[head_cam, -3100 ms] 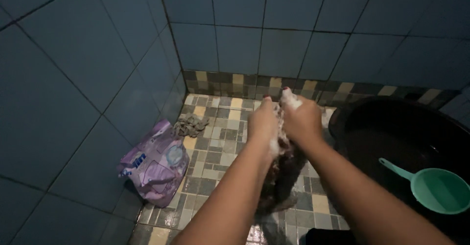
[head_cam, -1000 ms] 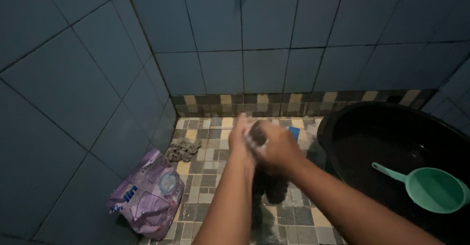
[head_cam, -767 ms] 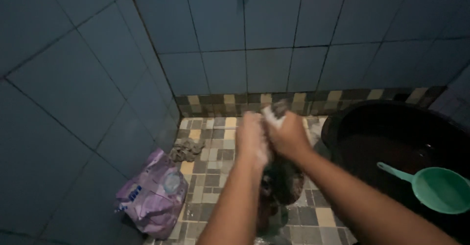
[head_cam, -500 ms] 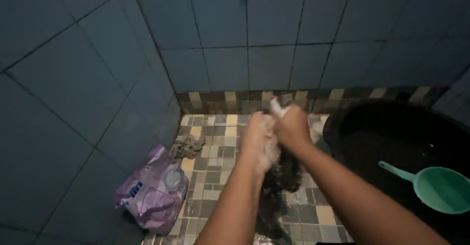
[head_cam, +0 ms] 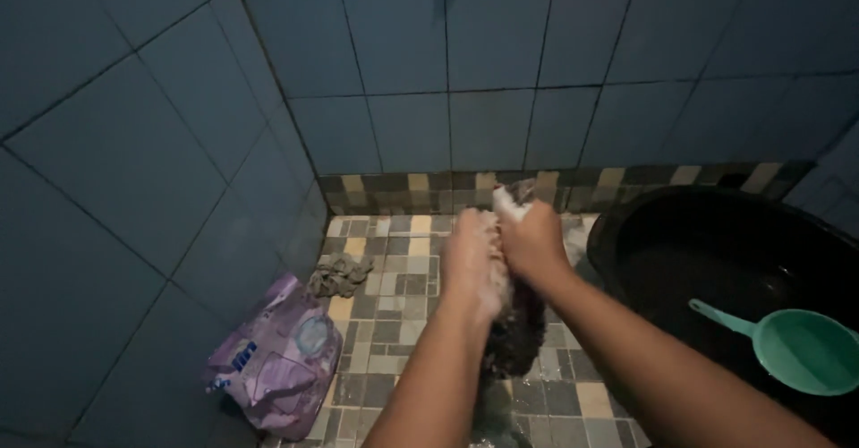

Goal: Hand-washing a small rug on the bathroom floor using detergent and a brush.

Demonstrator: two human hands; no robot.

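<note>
A: Hands?
B: Left hand (head_cam: 472, 256) and right hand (head_cam: 532, 240) both clenched on a dark soapy cloth (head_cam: 514, 332), pressed together above the tiled floor (head_cam: 394, 309); the cloth hangs down between the forearms.
A: Around them?
B: Black basin (head_cam: 617, 224) just right, green dipper (head_cam: 796, 349) inside it. Purple detergent bag (head_cam: 273, 363) by the left wall, grey rag (head_cam: 338, 273) near it. Forearms hide the floor below.

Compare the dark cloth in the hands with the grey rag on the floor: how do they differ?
The dark cloth is soapy and hangs from both hands; the grey rag lies crumpled on the floor tiles, untouched. The cloth looks darker and larger than the rag. Both are bunched fabric.
</note>
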